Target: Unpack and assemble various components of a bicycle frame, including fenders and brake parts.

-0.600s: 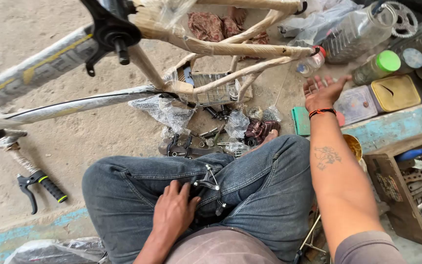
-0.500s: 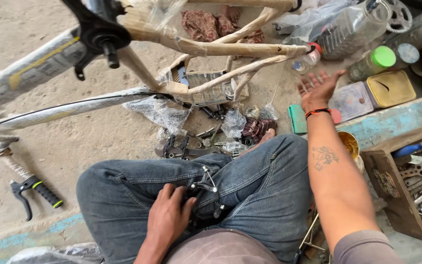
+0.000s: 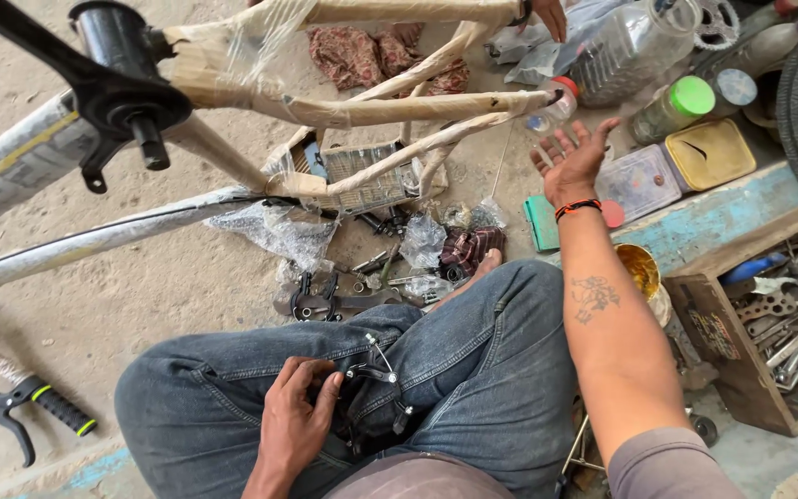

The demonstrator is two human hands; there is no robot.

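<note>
My left hand (image 3: 296, 418) rests on my lap, its fingers on a small black brake part (image 3: 373, 388) with thin wires lying on my jeans. My right hand (image 3: 573, 155) is stretched forward, palm up and fingers spread, holding nothing, just right of the wrapped rear stays of a bicycle frame (image 3: 233, 92). The frame, partly covered in brown paper and plastic film, lies across the ground in front of me. Another person's fingers (image 3: 550, 13) touch the frame at the top edge.
Small bike parts in plastic bags (image 3: 417, 245) lie on the sandy ground by my knee. A wooden box of metal tools (image 3: 787, 314) stands at right. Tins, a green-capped bottle (image 3: 674, 107) and a clear plastic jar (image 3: 630, 51) lie behind. A handlebar grip with brake lever (image 3: 43, 411) lies at left.
The view has shifted, so the frame sits lower and nearer. My right hand has turned palm up and spread open. My left hand stays on the brake part in my lap.
</note>
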